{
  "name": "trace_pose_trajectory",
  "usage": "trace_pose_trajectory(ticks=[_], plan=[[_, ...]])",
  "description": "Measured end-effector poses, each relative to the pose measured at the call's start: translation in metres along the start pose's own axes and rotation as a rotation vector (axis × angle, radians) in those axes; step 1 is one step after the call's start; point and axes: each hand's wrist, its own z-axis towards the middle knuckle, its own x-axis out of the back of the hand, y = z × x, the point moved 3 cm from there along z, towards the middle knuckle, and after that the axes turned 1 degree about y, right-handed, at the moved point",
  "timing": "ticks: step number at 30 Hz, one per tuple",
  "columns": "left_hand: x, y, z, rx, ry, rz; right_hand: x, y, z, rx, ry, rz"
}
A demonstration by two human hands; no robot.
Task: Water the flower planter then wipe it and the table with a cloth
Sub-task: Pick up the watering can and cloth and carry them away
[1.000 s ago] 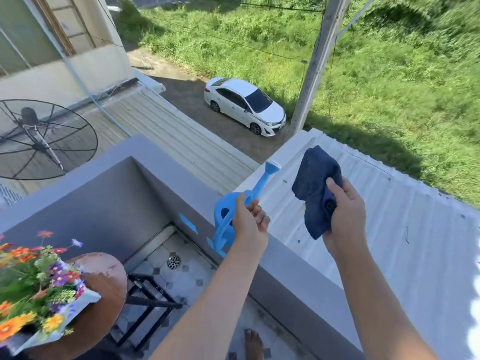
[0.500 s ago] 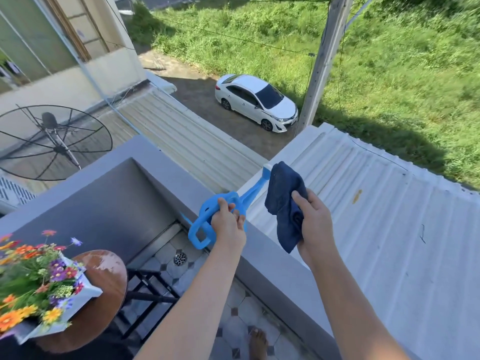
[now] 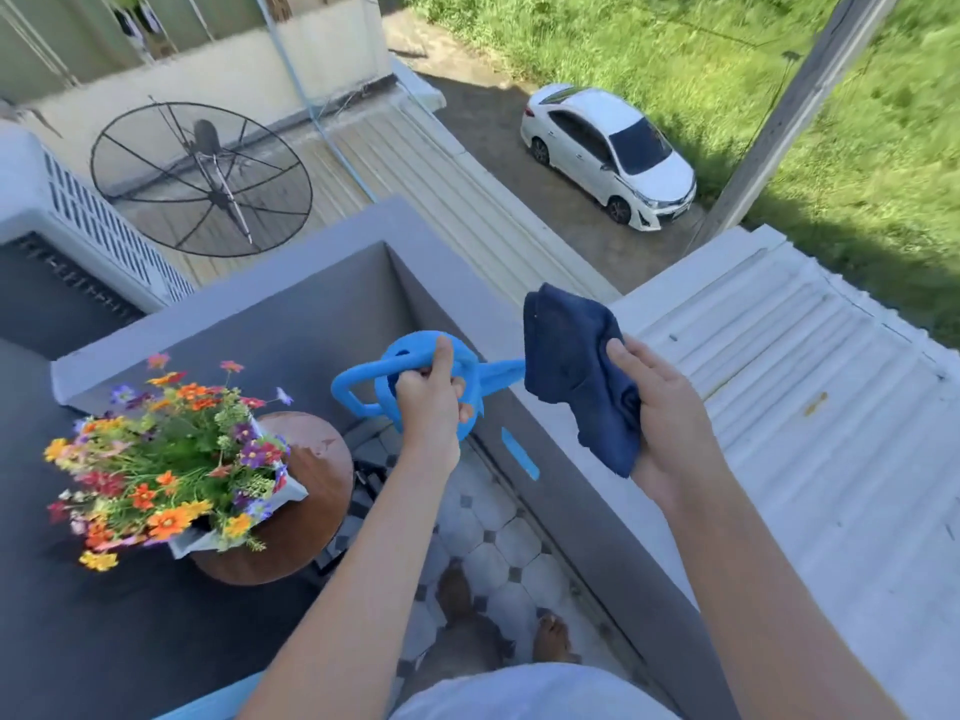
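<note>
The left hand (image 3: 431, 402) grips a blue watering can (image 3: 415, 387) by its handle. The right hand (image 3: 660, 413) clutches a dark blue cloth (image 3: 571, 366), apparently bunched, right of the flower planter (image 3: 171, 470) on the round surface (image 3: 322, 485)

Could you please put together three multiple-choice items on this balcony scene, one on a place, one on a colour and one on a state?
1. Where does the flower planter stand?
A. on the round wooden table
B. on the tiled floor
C. on the metal roof

2. What colour is the cloth?
A. white
B. dark blue
C. orange

3. How is the watering can held?
A. it lies on the floor
B. both hands hold it
C. the left hand holds it by its handle

Answers: 1 A, the planter sits on the tabletop's left part. 2 B, the cloth bunched in the right hand is navy. 3 C, only the left hand's fingers wrap the handle.
</note>
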Motion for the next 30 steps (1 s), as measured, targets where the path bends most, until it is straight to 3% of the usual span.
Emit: trace_pose_trajectory(ticks=[5,11,13,15,19,30], plan=[[0.055,-0.018,0.070,0.057,0.076,0.151,-0.057,0.054,0.044,-0.213,0.057,0.084],[0.106,-0.070,0.151,0.152,0.130,0.279,-0.080,0.140,0.073,-0.191,0.093,0.017],[0.115,-0.098,0.171,0.228,0.135,0.320,-0.087,0.172,0.084,-0.280,0.129,0.202],[0.120,-0.130,0.193,0.304,0.160,0.344,-0.096,0.202,0.102,-0.359,0.059,0.315],[0.129,-0.183,0.230,0.363,0.174,0.399,-0.084,0.241,0.134,-0.305,-0.038,0.193],[0.154,-0.374,0.351,0.620,0.118,0.633,0.005,0.434,0.250,-0.454,0.193,-0.102]])
